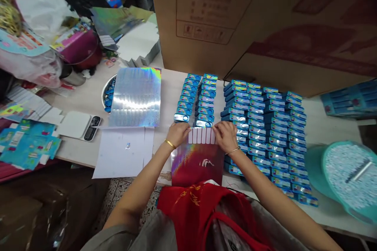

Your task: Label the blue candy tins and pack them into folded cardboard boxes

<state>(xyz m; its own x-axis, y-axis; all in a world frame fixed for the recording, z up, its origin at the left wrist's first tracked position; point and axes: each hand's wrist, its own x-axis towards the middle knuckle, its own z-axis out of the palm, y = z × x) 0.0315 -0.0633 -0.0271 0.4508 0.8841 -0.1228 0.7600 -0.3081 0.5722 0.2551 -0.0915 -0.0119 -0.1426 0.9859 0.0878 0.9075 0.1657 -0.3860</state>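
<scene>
Pale table (171, 94), blue boxes (256, 116) in rows; cardboard carton (212, 53) behind; speckled floor (116, 189).

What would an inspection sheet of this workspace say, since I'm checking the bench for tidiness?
Surface: pale tabletop, largely covered.
Job's things: white-barred strip stretched between both hands; red shiny sheet on the near side; blue packs in columns beyond and to the right.
Clutter: at left, silver sheet hiding part of a bowl, white sheets, scale, flattened blue packaging.
Hands: left hand pinches the strip's left end, right hand its right end.
Cables: nothing seen that is clearly one.
Surroundings: large carton behind; teal tub of small pale pieces at right.
</scene>
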